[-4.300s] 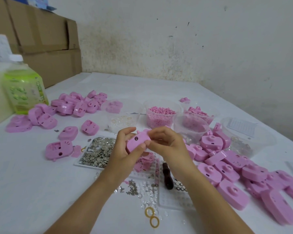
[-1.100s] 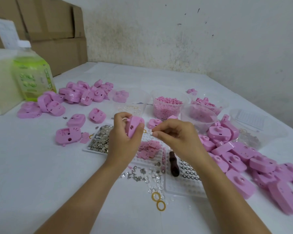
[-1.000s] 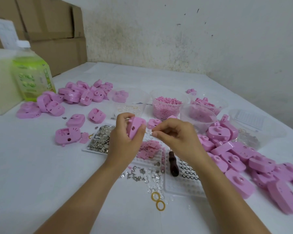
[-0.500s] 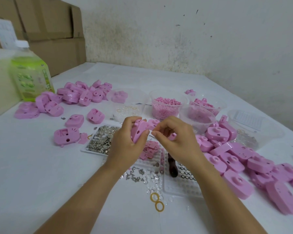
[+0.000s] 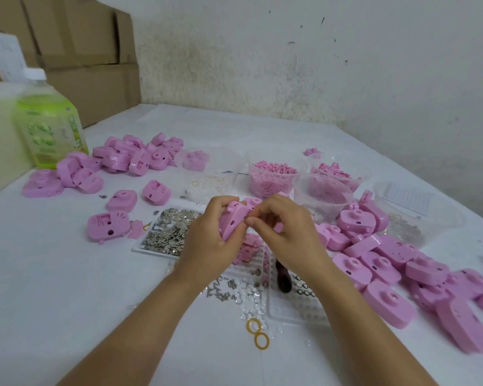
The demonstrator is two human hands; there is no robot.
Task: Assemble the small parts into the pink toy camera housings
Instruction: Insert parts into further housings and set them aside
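Note:
My left hand (image 5: 207,243) grips a pink toy camera housing (image 5: 233,221) above the middle of the table, tilted on its edge. My right hand (image 5: 285,232) has its fingers curled, with the fingertips pinched together against the housing's right side; whatever small part they hold is hidden. Under the hands lie a white tray of small silver metal parts (image 5: 168,232) and a gridded tray (image 5: 296,302) with a dark-handled tool (image 5: 283,277).
Piles of pink housings lie at the right (image 5: 396,271) and back left (image 5: 129,157). Clear tubs hold pink pellets (image 5: 273,176) and other parts (image 5: 322,196). A green bottle (image 5: 49,123) and cardboard boxes stand at the left. Two yellow rings (image 5: 258,334) lie near me.
My right hand has come left until its pinched fingertips touch the housing in my left hand. Both hands have shifted slightly away from me.

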